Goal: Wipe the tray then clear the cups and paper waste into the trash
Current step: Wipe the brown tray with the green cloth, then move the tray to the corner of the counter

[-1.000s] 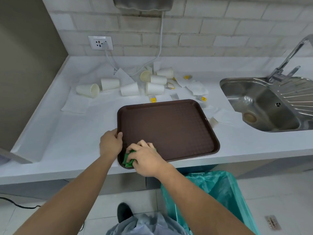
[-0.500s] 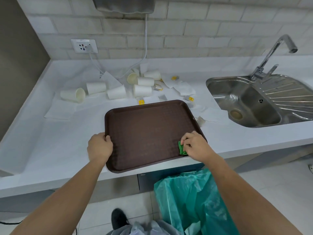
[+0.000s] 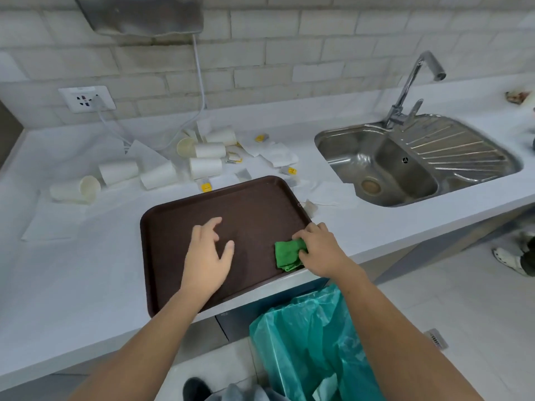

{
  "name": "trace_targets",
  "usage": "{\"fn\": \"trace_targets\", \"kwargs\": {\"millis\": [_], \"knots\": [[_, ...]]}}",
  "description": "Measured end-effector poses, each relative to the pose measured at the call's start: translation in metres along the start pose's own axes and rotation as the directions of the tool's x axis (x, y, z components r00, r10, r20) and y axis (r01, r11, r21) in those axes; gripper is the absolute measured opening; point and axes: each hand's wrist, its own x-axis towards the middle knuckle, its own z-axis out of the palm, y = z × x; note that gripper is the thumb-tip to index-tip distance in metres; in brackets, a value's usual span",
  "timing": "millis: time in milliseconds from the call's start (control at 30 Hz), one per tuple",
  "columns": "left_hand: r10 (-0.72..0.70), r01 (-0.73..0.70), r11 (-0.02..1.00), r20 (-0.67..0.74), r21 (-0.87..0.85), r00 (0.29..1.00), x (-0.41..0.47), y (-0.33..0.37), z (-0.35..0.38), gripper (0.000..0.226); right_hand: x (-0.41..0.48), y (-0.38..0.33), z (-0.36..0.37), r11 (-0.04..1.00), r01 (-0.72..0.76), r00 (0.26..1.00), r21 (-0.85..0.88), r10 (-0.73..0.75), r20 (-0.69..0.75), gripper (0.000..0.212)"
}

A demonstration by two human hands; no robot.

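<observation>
A dark brown tray lies on the white counter, its near edge over the counter's front. My right hand holds a crumpled green cloth at the tray's near right corner. My left hand hovers over the tray's middle with fingers spread and nothing in it. Several white paper cups lie tipped over behind the tray, among paper napkins and small yellow-labelled sachets. A trash bin with a teal bag stands below the counter edge, under my right arm.
A steel sink with a tap sits at the right. A wall socket with a cable and a grey wall unit are at the back. Another person's shoe is on the floor, far right.
My left hand has let go of the tray's left rim and moved over its middle, fingers spread. My right hand swept the cloth from the near left corner to the near right corner.
</observation>
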Motion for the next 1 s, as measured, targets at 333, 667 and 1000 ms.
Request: {"fn": "trace_targets", "kwargs": {"millis": [333, 667, 1000], "knots": [[0.1, 0.005, 0.964, 0.383, -0.265, 0.918, 0.043, 0.103, 0.075, 0.044, -0.016, 0.029, -0.047, 0.842, 0.131, 0.967, 0.523, 0.008, -0.255, 0.043], [0.16, 0.066, 0.904, 0.477, -0.423, 0.864, 0.054, 0.181, 0.141, 0.053, -0.023, 0.101, -0.091, 0.91, -0.069, 0.868, 0.41, 0.257, -0.424, 0.041], [-0.003, 0.054, 0.977, 0.24, -0.208, 0.971, 0.074, 0.131, 0.108, 0.034, -0.008, 0.097, -0.067, 0.916, -0.181, 0.827, 0.36, 0.339, -0.448, 0.044]]}}
